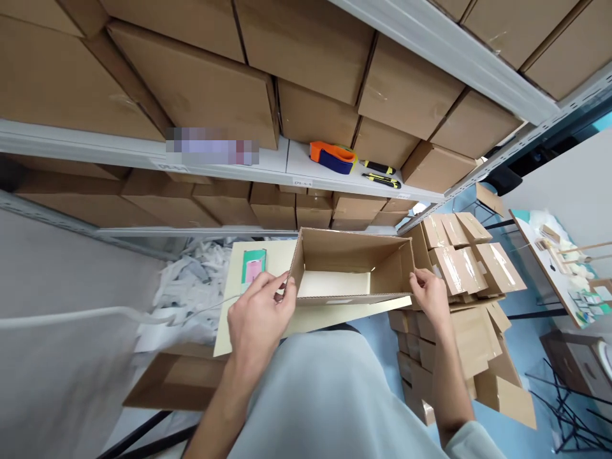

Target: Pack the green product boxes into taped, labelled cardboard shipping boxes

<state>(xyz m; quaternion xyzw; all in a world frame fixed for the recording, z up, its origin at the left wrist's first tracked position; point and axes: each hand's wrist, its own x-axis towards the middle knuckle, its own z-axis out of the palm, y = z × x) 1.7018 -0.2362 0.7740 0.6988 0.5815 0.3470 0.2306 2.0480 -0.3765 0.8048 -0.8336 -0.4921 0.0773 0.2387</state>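
Observation:
An open-topped cardboard box [349, 248] stands on a pale yellow tabletop [232, 312] in front of me. My left hand [261, 315] pinches the box's left edge between thumb and fingers. Its right edge is gripped by my right hand [433, 296], thumb and fingers closed together. Inside the box a whitish surface shows low down; whether it is the box's bottom or the tabletop seen through it, I cannot tell. Left of the box, a green card with a pink label [253, 268] lies flat on the tabletop.
Grey shelving [282, 166] full of cartons rises behind the tabletop. On it lie an orange and blue strap roll [333, 157] and yellow-black utility knives [381, 180]. Stacked cartons [471, 331] stand at right, white scraps [191, 280] at left. A white cable [95, 315] crosses the left side.

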